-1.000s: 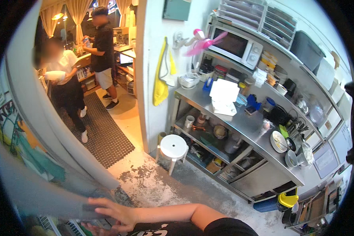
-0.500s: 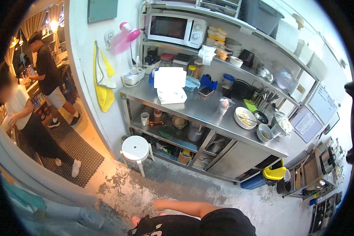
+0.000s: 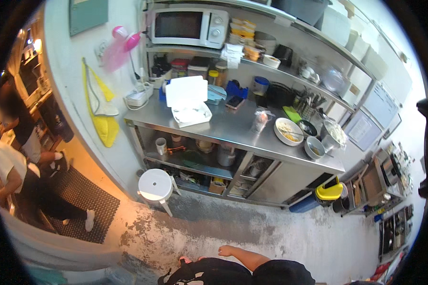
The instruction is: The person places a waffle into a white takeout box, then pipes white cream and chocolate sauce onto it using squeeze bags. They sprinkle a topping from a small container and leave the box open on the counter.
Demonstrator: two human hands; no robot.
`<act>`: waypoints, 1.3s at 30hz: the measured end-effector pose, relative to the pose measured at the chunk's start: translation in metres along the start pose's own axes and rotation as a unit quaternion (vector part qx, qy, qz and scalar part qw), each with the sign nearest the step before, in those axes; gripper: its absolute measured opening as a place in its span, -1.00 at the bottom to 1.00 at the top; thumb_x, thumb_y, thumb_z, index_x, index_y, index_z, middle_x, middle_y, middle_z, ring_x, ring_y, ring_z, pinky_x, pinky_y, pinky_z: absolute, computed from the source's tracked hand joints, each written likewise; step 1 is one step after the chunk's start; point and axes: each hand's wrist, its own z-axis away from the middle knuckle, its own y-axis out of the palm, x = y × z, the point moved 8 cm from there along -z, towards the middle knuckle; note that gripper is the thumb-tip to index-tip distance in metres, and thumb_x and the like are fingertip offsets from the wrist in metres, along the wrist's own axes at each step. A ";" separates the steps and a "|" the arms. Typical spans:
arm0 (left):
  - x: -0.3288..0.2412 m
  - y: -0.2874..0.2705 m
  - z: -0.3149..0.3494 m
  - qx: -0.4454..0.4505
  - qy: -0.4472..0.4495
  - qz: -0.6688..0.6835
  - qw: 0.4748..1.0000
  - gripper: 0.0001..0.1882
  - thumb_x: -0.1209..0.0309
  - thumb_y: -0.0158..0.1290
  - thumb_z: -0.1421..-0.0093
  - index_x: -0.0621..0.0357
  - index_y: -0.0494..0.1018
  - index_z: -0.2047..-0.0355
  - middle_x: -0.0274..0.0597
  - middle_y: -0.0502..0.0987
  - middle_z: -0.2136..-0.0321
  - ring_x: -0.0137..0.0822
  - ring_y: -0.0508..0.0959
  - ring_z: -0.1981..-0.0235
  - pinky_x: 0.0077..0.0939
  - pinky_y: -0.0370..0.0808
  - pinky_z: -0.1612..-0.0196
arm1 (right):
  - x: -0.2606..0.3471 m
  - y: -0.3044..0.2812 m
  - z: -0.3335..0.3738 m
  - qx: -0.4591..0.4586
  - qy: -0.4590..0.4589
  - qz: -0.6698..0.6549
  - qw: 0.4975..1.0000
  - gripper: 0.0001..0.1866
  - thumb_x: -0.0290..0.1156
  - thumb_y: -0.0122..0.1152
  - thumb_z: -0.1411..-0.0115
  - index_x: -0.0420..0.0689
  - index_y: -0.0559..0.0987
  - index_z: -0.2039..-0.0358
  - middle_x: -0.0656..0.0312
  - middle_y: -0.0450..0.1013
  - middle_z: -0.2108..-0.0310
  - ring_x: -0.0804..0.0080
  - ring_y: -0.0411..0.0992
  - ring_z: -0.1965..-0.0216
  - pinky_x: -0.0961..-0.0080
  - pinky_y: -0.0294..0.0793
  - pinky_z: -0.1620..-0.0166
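Observation:
My right hand (image 3: 227, 250) hangs low over the floor in front of my black shirt, its arm coming from the dark sleeve at the lower edge. Its fingers look loosely curled, with nothing seen in them, and it touches nothing. My left hand is out of the picture. Beyond, on the steel counter (image 3: 233, 124), a white takeaway box (image 3: 188, 97) stands with its lid up. Farther right are a clear-wrapped item (image 3: 260, 120), a white bowl of food (image 3: 284, 136) and a grey bowl (image 3: 314, 148). A phone (image 3: 234, 102) lies near the box.
A white stool (image 3: 155, 184) stands at the counter's left end. Above the counter is a microwave (image 3: 185, 28) on a shelf. A blue bin with a yellow lid (image 3: 329, 191) sits by its right end. Two people are beyond the doorway at left, by a dark mat (image 3: 88, 204).
The view has shifted, so counter and shelves sit farther left. My right hand has drawn in closer to my body. The people beyond the doorway have changed posture, one now lower.

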 end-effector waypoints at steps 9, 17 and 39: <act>0.045 0.058 -0.029 0.197 -0.080 0.095 0.972 -0.45 0.15 -0.03 -0.20 0.16 0.22 -0.13 0.02 0.23 -0.07 0.05 0.24 -0.06 -0.04 0.20 -0.07 | 0.071 -0.022 -0.005 0.087 0.120 -0.041 0.988 -0.26 0.28 -0.07 -0.11 0.29 0.16 -0.27 0.21 -0.18 -0.37 -0.12 -0.15 -0.32 -0.25 -0.06 -0.18; 0.041 0.112 -0.104 0.263 -0.183 0.214 0.923 -0.46 0.15 -0.08 -0.24 0.23 0.21 -0.13 0.01 0.30 -0.01 0.00 0.32 0.00 -0.11 0.26 -0.02 | -0.149 -0.162 -0.026 -0.358 0.203 -0.373 0.831 -0.60 -0.08 0.11 -0.14 -0.10 0.56 0.14 0.07 0.54 0.24 0.11 0.49 0.17 0.29 0.45 0.13; 0.024 0.126 -0.192 0.142 -0.407 0.350 0.832 -0.52 0.21 -0.14 -0.30 0.34 0.25 -0.07 -0.03 0.47 0.16 -0.12 0.50 0.16 -0.28 0.43 0.10 | -0.375 -0.356 -0.008 -0.407 0.396 -0.175 0.805 -0.65 -0.48 0.17 0.00 -0.30 0.43 0.17 -0.08 0.38 0.23 -0.09 0.35 0.17 0.20 0.33 0.08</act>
